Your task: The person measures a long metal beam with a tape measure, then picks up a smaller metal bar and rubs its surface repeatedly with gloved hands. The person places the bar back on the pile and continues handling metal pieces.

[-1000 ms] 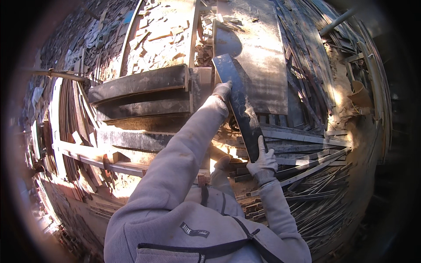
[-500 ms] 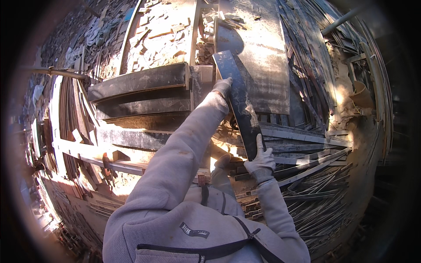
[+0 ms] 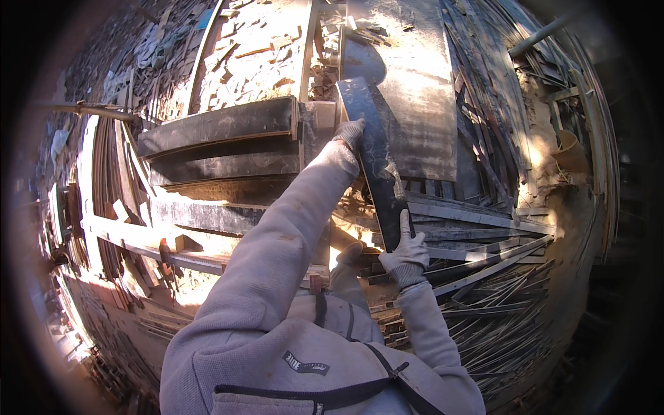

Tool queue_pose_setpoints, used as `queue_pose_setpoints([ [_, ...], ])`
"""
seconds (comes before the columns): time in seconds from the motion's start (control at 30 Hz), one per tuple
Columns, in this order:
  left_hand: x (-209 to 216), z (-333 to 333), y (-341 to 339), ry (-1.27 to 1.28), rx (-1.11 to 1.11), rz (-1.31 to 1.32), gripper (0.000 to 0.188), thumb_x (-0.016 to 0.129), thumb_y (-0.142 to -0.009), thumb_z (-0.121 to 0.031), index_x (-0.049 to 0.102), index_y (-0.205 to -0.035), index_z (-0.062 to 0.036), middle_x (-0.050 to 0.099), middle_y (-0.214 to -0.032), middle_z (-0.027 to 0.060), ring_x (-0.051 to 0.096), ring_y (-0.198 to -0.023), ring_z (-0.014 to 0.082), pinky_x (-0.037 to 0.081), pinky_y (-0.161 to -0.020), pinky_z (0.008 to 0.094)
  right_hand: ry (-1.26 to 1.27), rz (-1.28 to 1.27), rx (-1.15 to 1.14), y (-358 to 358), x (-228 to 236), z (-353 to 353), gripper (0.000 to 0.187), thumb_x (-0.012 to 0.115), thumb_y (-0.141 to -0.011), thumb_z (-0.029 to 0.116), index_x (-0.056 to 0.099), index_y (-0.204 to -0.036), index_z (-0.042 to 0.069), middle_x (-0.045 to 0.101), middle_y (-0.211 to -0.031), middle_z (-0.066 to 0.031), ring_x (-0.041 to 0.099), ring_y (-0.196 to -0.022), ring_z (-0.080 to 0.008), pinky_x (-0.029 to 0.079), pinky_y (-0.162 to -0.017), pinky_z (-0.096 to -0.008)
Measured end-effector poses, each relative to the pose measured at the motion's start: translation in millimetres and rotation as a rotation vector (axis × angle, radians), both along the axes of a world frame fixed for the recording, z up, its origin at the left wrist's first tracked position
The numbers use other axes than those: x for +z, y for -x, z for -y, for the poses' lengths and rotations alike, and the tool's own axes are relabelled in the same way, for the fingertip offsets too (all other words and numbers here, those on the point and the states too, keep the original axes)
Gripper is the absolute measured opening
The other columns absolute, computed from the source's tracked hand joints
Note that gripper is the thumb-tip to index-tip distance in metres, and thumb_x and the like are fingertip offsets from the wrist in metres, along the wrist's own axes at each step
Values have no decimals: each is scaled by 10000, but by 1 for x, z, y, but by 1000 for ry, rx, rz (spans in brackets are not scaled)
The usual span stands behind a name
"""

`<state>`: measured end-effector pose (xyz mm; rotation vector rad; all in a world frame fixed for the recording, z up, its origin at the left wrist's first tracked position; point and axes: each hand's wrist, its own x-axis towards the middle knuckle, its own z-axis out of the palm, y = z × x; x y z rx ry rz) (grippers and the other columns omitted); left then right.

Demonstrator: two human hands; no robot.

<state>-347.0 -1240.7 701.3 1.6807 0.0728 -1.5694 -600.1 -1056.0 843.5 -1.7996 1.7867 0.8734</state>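
Observation:
A long dark plank point(image 3: 377, 159) slants across the middle of the head view, its far end over a pale dusty board. Near the far end, my gloved left hand point(image 3: 351, 134) grips the plank's left edge. At the near end, my gloved right hand point(image 3: 405, 250) holds it, the forefinger stretched along the top face and the other fingers curled at the edge. The undersides of the plank and the fingers beneath are hidden. To the left lies a stack of dark boards point(image 3: 221, 128), beside my left forearm.
The pale dusty board point(image 3: 422, 104) lies beyond the plank. Wood scraps point(image 3: 256, 52) cover the ground at the far left. Several stacked strips point(image 3: 477, 221) and thin sticks point(image 3: 505, 318) lie to the right. A metal pole point(image 3: 543, 33) juts in at the far right.
The near end of the plank and my right hand have shifted slightly left. My left hand keeps its hold, moving very little.

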Motion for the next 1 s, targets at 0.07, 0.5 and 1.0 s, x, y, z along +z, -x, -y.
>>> queue_pose_setpoints([
  [0.07, 0, 4, -4, -64, -34, 5, 477, 640, -1006, -346, 667, -1266, 53, 775, -1050, 218, 778, -886, 370, 616, -768, 501, -19, -2, -11, -4, 0, 1, 1246, 811, -804, 440, -28, -1725, 431, 520, -1311, -197, 692, -1102, -367, 579, -970, -457],
  [0.5, -74, 24, -30, 102, -553, 381, 520, 689, -995, -395, 688, -1279, 40, 776, -1079, 219, 780, -946, 353, 604, -835, 473, -38, 23, -25, -18, -3, 5, 1252, 797, -823, 454, -67, -1727, 399, 514, -1310, -210, 681, -1133, -361, 577, -971, -469],
  [1.0, -77, 38, -45, 56, -657, 578, 560, 741, -946, -431, 695, -1295, 4, 772, -1168, 209, 753, -1105, 354, 587, -927, 447, 9, 50, -22, -38, -9, 2, 1305, 832, -811, 508, -96, -1722, 403, 520, -1240, -189, 676, -1026, -332, 587, -884, -462],
])
